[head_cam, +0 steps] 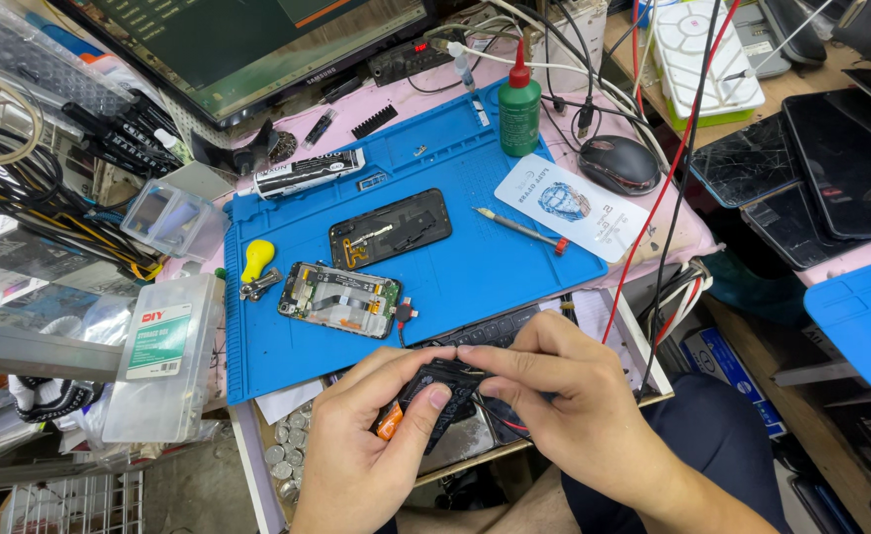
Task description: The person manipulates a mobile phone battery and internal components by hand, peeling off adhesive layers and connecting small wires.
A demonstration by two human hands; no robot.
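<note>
We pinch a small flat black battery [442, 381] between both our left hand [371, 450] and right hand [564, 405], fingers closed on its edges, just below the blue silicone work mat [475, 267]. Gentle, even pressure seems wise, without bending it. Farther up the mat lie the opened phone body [339, 299], then the black back cover [391, 228].

Matt blue rubbery mat [475, 267], smooth, with moulded ridges. Glossy green plastic bottle [519, 114], red plastic nozzle. Black mouse [619, 163], smooth plastic with a soft sheen. White card [572, 206], paper or thin plastic, satin finish. Metal screwdriver [519, 229], shiny shaft. Open phone [340, 299], bare metal shields and matt circuit board. Black frame [390, 228], dull plastic. Clear plastic boxes [168, 356], slightly cloudy. Yellow plastic pick [256, 259], smooth. Cracked glossy glass on dark screens [747, 158]. Small black part [445, 384], matt, between left hand [366, 445] and right hand [564, 405].
</note>
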